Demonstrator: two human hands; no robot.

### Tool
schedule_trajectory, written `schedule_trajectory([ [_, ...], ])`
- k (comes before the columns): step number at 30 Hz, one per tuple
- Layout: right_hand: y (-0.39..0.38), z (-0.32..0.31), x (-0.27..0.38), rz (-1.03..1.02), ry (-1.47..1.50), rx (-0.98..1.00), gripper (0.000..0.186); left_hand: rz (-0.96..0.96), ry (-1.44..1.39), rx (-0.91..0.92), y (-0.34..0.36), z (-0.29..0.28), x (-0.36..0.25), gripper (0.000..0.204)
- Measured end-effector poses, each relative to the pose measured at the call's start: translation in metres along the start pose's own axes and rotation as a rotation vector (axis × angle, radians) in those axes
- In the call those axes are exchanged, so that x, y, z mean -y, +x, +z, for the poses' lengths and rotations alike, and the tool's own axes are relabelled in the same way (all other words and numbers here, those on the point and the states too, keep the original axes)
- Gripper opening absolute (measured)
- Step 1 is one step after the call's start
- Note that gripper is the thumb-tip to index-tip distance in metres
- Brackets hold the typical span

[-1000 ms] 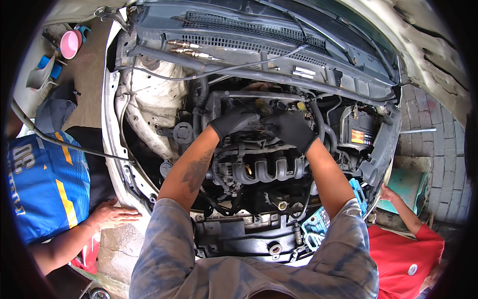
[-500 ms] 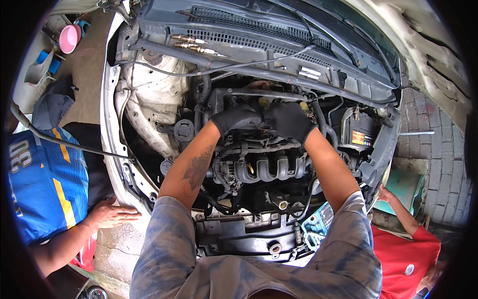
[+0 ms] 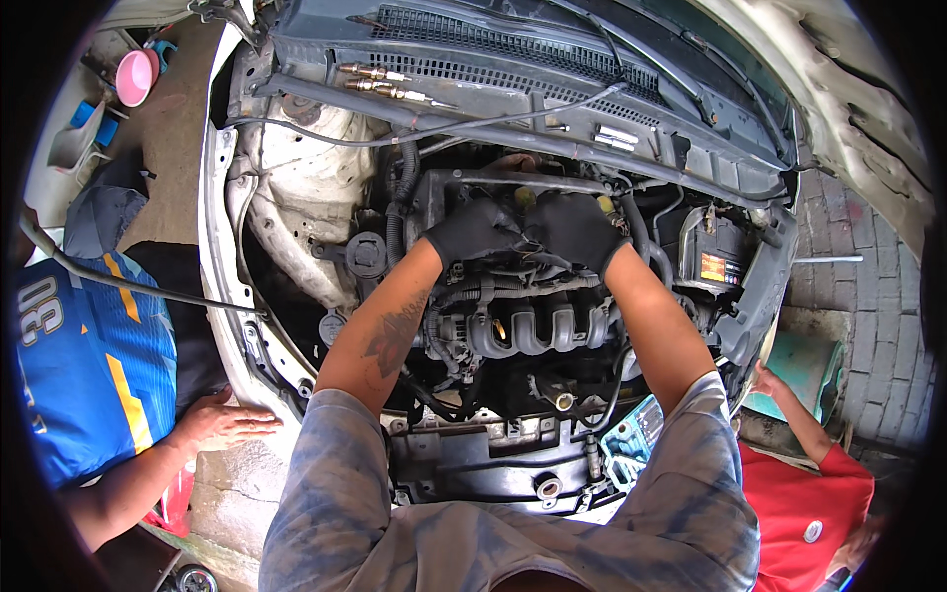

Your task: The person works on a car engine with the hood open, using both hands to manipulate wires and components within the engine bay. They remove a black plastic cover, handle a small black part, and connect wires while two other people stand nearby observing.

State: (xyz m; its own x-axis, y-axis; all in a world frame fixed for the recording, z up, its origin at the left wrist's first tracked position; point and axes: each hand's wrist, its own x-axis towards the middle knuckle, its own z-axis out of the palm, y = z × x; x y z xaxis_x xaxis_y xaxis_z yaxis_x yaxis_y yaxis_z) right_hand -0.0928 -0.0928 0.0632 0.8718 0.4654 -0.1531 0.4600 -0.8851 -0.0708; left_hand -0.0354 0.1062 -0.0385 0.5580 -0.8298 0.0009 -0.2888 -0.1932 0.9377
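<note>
My left hand (image 3: 473, 235), in a black glove, is on top of the engine (image 3: 436, 195), its fingers curled in among dark wires and connectors. My right hand (image 3: 574, 229), gloved the same way, is right beside it with bent fingers; whatever the two grip is hidden by the gloves. A yellow-topped part (image 3: 525, 197) shows just behind them. Toward me lies the black ribbed intake manifold (image 3: 541, 331). On the ledge below the windshield rest several spark plugs (image 3: 395, 92) and silver socket pieces (image 3: 617, 139).
A battery (image 3: 712, 261) sits right of the engine. A blue tool case (image 3: 626, 444) lies at the front right. A co-worker in blue (image 3: 94, 365) rests a hand on the left fender; a person in red (image 3: 799, 513) grips the right edge. A loose hose (image 3: 148, 291) crosses the left side.
Both my hands have edged slightly toward the back of the engine, the right one more, still close together. The co-workers' hands stay where they were.
</note>
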Motion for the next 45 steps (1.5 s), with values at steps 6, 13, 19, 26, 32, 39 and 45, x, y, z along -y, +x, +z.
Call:
schedule_trajectory([
  [6,0.004,-0.003,0.004,0.046,-0.030,-0.158,0.012,0.089,0.055,-0.065,0.000,0.003,0.004,0.021],
  [13,-0.022,0.001,0.027,0.173,0.028,-0.156,0.013,0.213,0.033,-0.117,-0.003,0.009,0.013,0.022],
  [19,-0.018,0.033,0.010,0.303,0.121,-0.180,0.016,0.183,0.134,-0.111,-0.003,0.012,0.007,0.018],
  [26,-0.003,0.041,-0.016,0.192,0.260,-0.072,0.021,0.134,0.128,-0.118,-0.005,0.011,0.004,0.017],
  [32,-0.011,0.061,-0.045,0.202,0.250,-0.157,0.028,0.247,0.072,-0.088,-0.002,0.008,0.001,0.018],
  [39,-0.043,0.024,-0.030,0.485,0.735,-0.555,0.042,0.159,0.103,-0.073,-0.004,0.012,0.012,0.019],
  [45,-0.059,0.049,0.037,0.185,0.220,-0.595,0.034,0.101,0.042,-0.035,-0.002,0.008,0.006,0.020],
])
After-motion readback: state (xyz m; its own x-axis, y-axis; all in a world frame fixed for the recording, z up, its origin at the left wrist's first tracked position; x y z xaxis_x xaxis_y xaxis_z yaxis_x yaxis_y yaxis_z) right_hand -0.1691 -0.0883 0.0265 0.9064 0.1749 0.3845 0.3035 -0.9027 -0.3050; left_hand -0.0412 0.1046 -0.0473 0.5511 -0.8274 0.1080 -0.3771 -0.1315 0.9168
